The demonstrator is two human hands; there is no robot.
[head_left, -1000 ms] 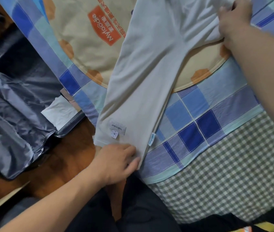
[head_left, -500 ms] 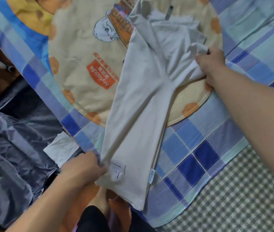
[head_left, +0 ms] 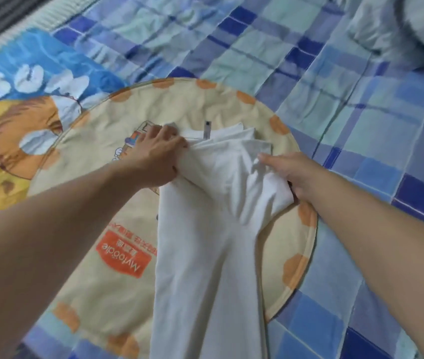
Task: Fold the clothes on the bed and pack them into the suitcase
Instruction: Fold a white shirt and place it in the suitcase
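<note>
Looking down from the head camera, I see a white garment [head_left: 205, 255] lying on the bed, long and narrow, running from the middle of the frame down to the lower edge. Its upper part is bunched and creased, with several folded layers near the centre, and a small grey tag [head_left: 207, 130] sticks up at the top of it.

My left hand [head_left: 157, 158] comes in from the lower left and lies on the left side of the bunched part; the fingers are curled and they grip the cloth at its upper left corner. My right hand [head_left: 292, 174] enters from the right edge and holds the right side of the bunch, with the thumb on top of the cloth and the other fingers hidden under the fold, so it is clamped on the garment too.

The garment rests on a round beige cushion cover [head_left: 97, 294] with orange spots along its rim and an orange label [head_left: 125, 257] with upside-down lettering. Under this is a blue checked bedsheet [head_left: 335, 73], which fills the upper and right parts of the frame. At the left is a cartoon print [head_left: 11, 120] in blue and yellow. In the upper right corner lies a grey pillow [head_left: 418, 32]. The suitcase is not in view.
</note>
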